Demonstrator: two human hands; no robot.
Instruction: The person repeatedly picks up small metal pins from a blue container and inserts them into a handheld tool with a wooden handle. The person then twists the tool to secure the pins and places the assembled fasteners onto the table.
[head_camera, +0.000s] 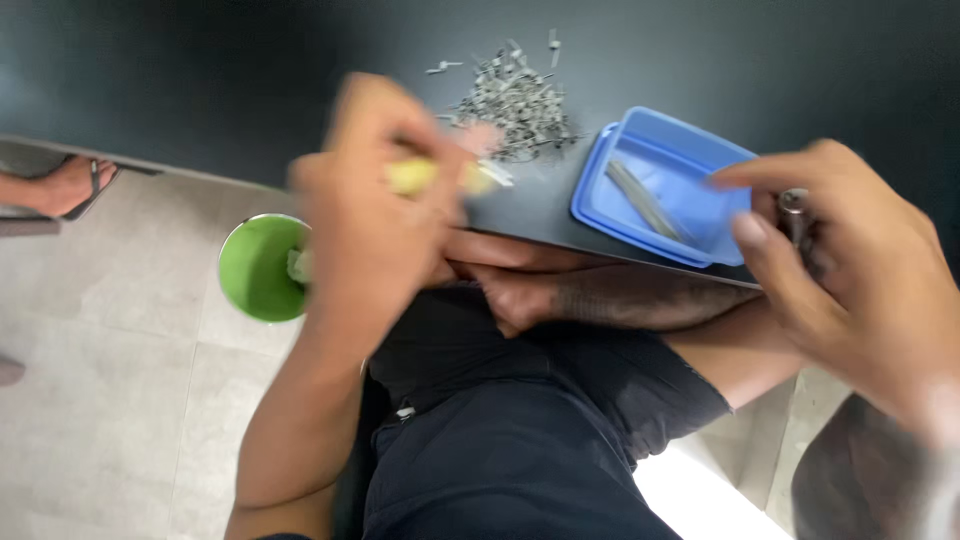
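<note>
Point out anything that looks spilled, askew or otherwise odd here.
The blue plastic container hangs partly over the edge of the dark table, tilted. The small grey metal parts lie in a loose heap on the tabletop, a few strays scattered beside it. Nothing looks damaged.

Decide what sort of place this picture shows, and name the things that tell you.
Probably a small workshop or assembly bench: a dark table bears a heap of small metal parts and a blue plastic tub, with a green bucket on the tiled floor.
</note>
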